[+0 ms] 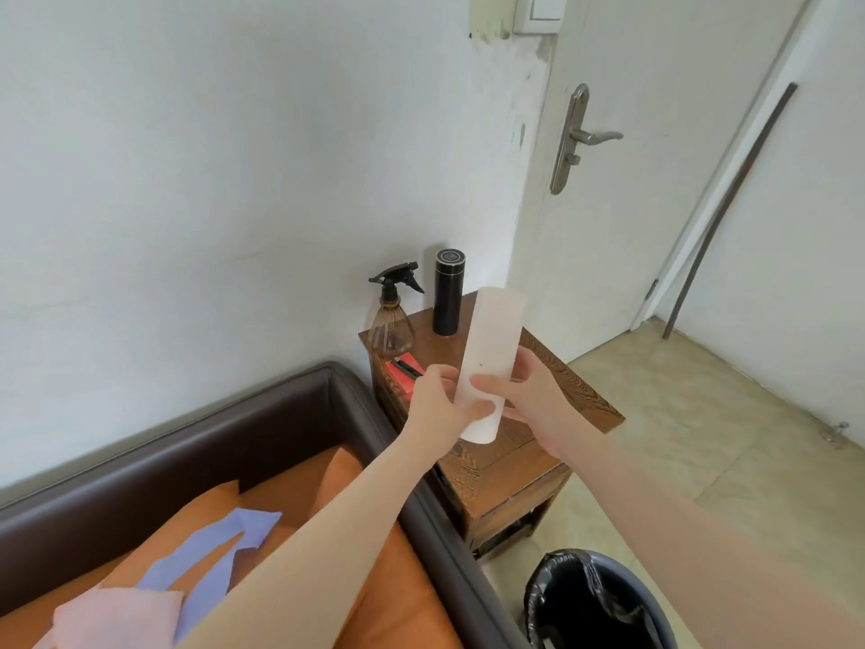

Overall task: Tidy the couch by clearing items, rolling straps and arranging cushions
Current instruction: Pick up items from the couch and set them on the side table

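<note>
I hold a tall white roll [491, 348] upright above the wooden side table [575, 395]. My left hand [440, 400] grips its lower part from the left, and my right hand [529, 395] grips it from the right. Below, the dark brown couch [210, 437] has orange cushions [299, 498] on its seat. A purple strap [206, 555] and a pink cloth [117, 615] lie across the cushions at the lower left.
On the side table stand a brown spray bottle [391, 320], a black flask [448, 292] and a red box [405, 372]. A bin with a black liner [594, 601] sits on the tiled floor beside the couch arm. A white door [655, 156] is behind the table.
</note>
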